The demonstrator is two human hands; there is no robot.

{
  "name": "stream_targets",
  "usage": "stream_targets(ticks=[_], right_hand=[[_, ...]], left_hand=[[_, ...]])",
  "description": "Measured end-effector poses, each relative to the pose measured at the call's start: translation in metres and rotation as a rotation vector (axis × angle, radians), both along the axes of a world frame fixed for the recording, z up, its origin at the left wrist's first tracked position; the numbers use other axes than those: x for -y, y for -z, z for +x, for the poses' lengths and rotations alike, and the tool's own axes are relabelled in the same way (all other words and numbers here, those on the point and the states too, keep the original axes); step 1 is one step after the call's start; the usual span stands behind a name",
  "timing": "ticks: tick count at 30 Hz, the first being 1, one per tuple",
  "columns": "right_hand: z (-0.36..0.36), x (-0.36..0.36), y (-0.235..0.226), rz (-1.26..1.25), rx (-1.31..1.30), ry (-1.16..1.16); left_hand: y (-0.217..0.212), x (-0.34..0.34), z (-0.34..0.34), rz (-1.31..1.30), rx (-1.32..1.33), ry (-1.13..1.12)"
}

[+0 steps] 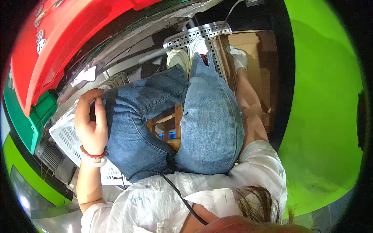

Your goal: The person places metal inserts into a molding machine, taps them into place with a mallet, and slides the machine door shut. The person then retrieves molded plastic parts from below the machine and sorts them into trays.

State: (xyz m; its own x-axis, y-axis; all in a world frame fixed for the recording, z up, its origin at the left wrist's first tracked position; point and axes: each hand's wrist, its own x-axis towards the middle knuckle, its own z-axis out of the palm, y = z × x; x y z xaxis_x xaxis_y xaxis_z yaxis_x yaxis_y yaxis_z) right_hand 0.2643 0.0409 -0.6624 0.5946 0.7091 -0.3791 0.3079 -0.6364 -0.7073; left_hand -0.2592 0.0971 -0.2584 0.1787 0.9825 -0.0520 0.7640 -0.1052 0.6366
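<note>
My left hand (pixel 91 126) hovers beside my left thigh, next to a white slotted plastic basket (pixel 66 134). Its fingers are loosely curved, thumb apart from them, and nothing shows in them. My right arm reaches forward past my right knee, over an open cardboard box (pixel 268 72). At its end my right hand (pixel 240 59) looks white, and glare or a covering hides its detail. The fingers seem drawn together around pale rounded tips, and I cannot make out what they hold.
My white shoes (pixel 178 59) rest on a perforated metal footplate (pixel 219 29). I sit on a wooden stool (pixel 167 120). A red panel (pixel 77 35) and a green bin (pixel 42 110) stand at the left. A bright green surface (pixel 322 116) curves along the right.
</note>
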Motion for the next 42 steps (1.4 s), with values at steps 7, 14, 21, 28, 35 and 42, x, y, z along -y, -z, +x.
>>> stream_targets(ticks=[7, 14, 21, 28, 35, 42], right_hand=[[-0.002, -0.012, 0.028, -0.045, 0.567, -0.207], [-0.017, -0.019, -0.013, -0.31, 0.479, -0.22], [-0.081, 0.009, -0.137, 0.308, -0.48, 0.329], [-0.201, 0.03, -0.4, 0.651, -0.62, -0.062], [-0.312, 0.049, -0.529, 0.827, -0.729, -0.665], [-0.354, 0.064, -0.509, 1.312, 0.213, -1.056]], left_hand=[[-0.001, -0.003, -0.002, -0.022, -0.024, 0.05], [0.0, 0.0, -0.003, -0.009, -0.029, 0.036], [0.0, 0.003, -0.007, 0.123, 0.067, 0.004], [-0.01, 0.021, -0.018, 0.349, 0.17, 0.013], [-0.085, 0.101, 0.017, 0.229, 0.912, 0.223], [-0.123, 0.15, 0.007, -0.465, 1.606, -0.003]])
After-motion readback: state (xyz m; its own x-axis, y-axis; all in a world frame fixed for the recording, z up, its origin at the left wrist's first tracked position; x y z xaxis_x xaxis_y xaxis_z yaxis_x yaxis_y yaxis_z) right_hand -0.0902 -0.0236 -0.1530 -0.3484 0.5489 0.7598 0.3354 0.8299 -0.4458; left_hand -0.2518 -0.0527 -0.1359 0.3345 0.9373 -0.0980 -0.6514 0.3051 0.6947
